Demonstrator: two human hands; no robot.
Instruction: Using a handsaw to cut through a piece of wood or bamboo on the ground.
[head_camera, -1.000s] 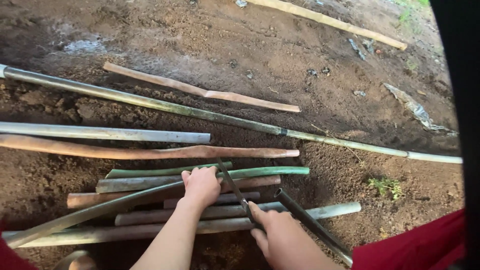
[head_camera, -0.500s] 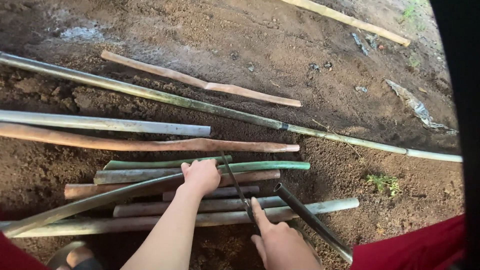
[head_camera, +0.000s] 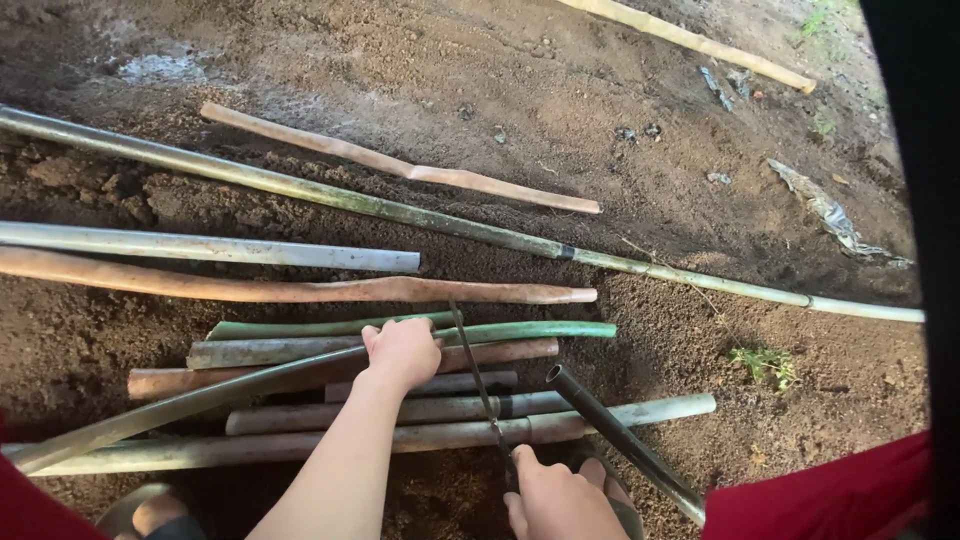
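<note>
On stacked bamboo poles (head_camera: 300, 350): left hand (head_camera: 402, 350) fingers curled, gripping green pole (head_camera: 520, 331) mid-stack. Right hand (head_camera: 560, 498) fisted round thin blade (head_camera: 478, 380) handle, blade crossing pile. Dark pipe (head_camera: 620, 440) just beside. Bare soil (head_camera: 480, 100) around.

I count seven cut bamboo lengths stacked in the pile (head_camera: 420, 410) at lower centre of the frame. Five more poles lie singly on the soil: four long poles (head_camera: 400, 210) across the upper left and middle, one pale pole (head_camera: 690, 40) at top right. One dark saw (head_camera: 480, 385). One black pipe (head_camera: 620, 440). Two hands.
</note>
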